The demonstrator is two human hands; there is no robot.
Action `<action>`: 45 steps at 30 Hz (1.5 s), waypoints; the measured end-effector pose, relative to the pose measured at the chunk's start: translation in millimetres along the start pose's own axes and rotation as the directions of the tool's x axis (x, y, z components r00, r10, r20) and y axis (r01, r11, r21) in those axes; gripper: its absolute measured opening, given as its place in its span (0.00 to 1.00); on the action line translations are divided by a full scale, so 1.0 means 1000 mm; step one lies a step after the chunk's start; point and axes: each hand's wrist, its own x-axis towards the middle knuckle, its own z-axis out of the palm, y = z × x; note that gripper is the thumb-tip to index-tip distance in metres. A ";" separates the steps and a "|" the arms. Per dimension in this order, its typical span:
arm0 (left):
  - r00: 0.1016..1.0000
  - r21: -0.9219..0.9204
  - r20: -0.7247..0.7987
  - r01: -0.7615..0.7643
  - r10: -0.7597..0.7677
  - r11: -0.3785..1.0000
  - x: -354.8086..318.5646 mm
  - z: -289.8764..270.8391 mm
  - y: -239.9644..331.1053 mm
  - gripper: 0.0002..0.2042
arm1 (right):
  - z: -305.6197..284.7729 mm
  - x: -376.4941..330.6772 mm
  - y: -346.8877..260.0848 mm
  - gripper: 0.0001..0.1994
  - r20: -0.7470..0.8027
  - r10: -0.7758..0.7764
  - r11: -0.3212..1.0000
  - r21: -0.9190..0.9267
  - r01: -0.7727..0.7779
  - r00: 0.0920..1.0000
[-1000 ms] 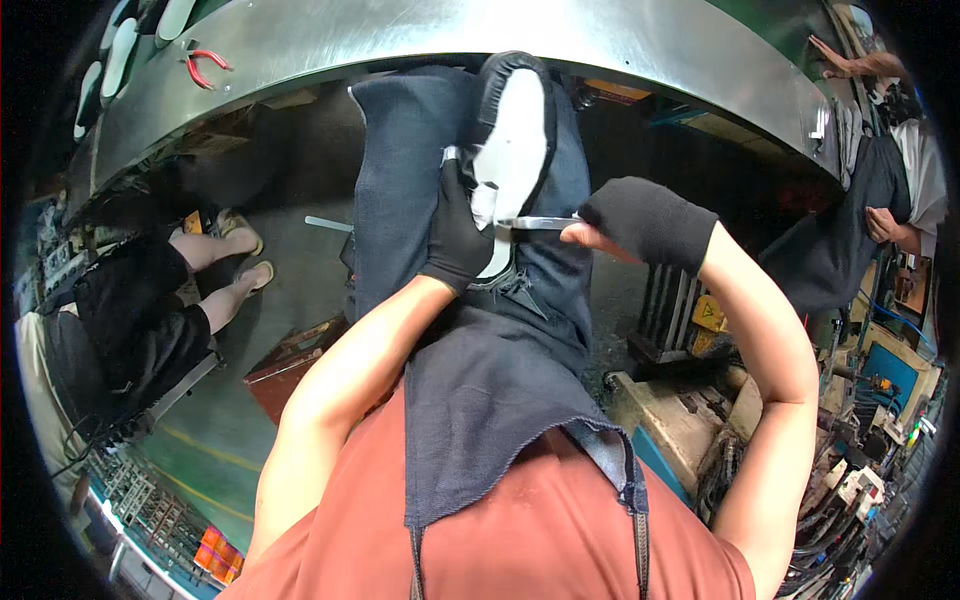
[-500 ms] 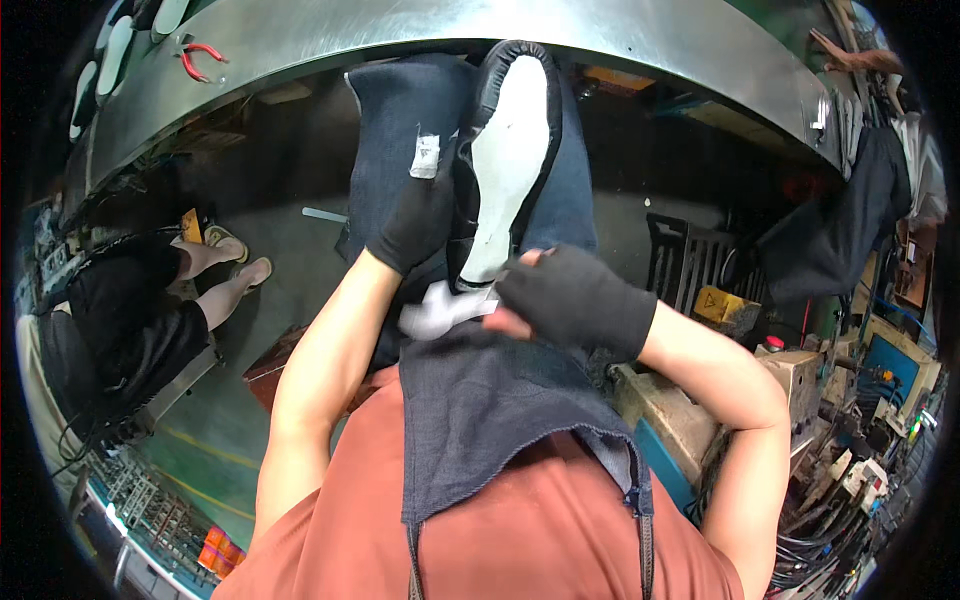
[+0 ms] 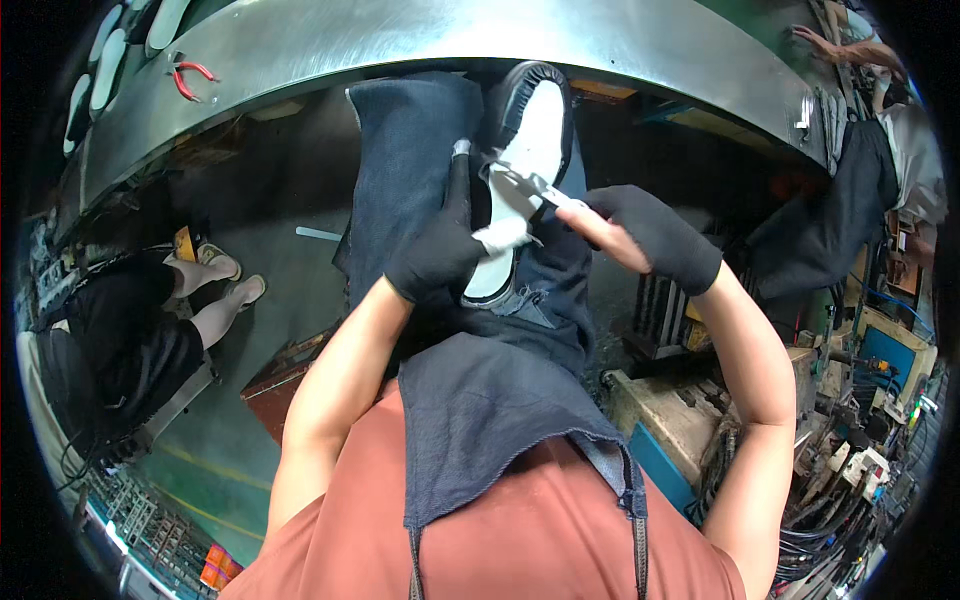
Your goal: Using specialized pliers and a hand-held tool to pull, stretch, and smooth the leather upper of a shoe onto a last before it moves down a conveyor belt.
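Observation:
A black shoe upper [image 3: 512,98] with a white bottom [image 3: 536,135] lies sole-up over my lap, its toe pointing away from me. My left hand [image 3: 436,248], in a black fingerless glove with white-wrapped fingertips, grips the shoe's left side and reaches across its narrow middle. In my right hand [image 3: 665,238], gloved the same way, is a metal pincer-like tool [image 3: 540,188] with a pale handle. Its head sits over the middle of the white bottom, at the left edge; whether the jaws bite the black edge is too blurred to tell.
A curved metal bench [image 3: 420,38] runs across the far side, with red-handled pliers [image 3: 190,78] and several pale soles [image 3: 108,72] at its left. Machinery [image 3: 850,450] stands at the right. A seated person [image 3: 120,340] is at left; another person's hand [image 3: 825,45] shows far right.
My right hand has moved up and right, bringing the tool from the heel to the shoe's middle. My left hand has shifted onto the shoe, and the toe tilts further right.

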 end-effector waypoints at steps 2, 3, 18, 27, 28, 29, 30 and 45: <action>0.997 0.228 -0.028 -0.060 0.068 0.972 -0.003 0.009 0.001 0.60 | 0.006 -0.001 -0.016 0.24 -0.082 -0.082 0.975 -0.213 0.063 0.993; 0.995 0.287 -0.052 -0.065 0.083 0.956 -0.003 0.011 -0.007 0.61 | 0.010 -0.003 -0.021 0.24 -0.143 -0.179 0.904 -0.415 0.105 0.974; 0.962 -0.239 -0.250 0.049 -0.110 0.970 0.026 0.010 -0.011 0.34 | 0.039 0.056 0.089 0.19 -0.247 -0.453 0.854 -0.395 0.338 0.857; 0.891 0.485 -0.415 0.044 0.186 0.873 0.032 0.027 0.003 0.32 | 0.006 0.000 0.057 0.17 -0.159 -0.165 0.983 -0.105 0.150 0.973; 0.887 0.486 -0.421 0.044 0.190 0.873 0.032 0.027 0.002 0.32 | -0.005 -0.009 0.055 0.17 -0.106 -0.150 0.970 -0.210 0.125 0.983; 0.889 0.472 -0.424 0.051 0.176 0.880 0.033 0.027 0.000 0.34 | -0.014 -0.017 0.050 0.17 -0.058 -0.125 0.944 -0.314 0.101 0.990; 0.890 0.457 -0.426 0.058 0.162 0.887 0.034 0.027 -0.002 0.36 | -0.018 -0.025 0.045 0.19 -0.044 -0.130 0.930 -0.352 0.106 0.991; 0.991 0.407 -0.050 -0.094 0.125 0.908 0.028 -0.023 -0.008 0.25 | 0.046 -0.025 -0.034 0.22 -0.110 -0.624 0.719 -0.470 0.513 0.774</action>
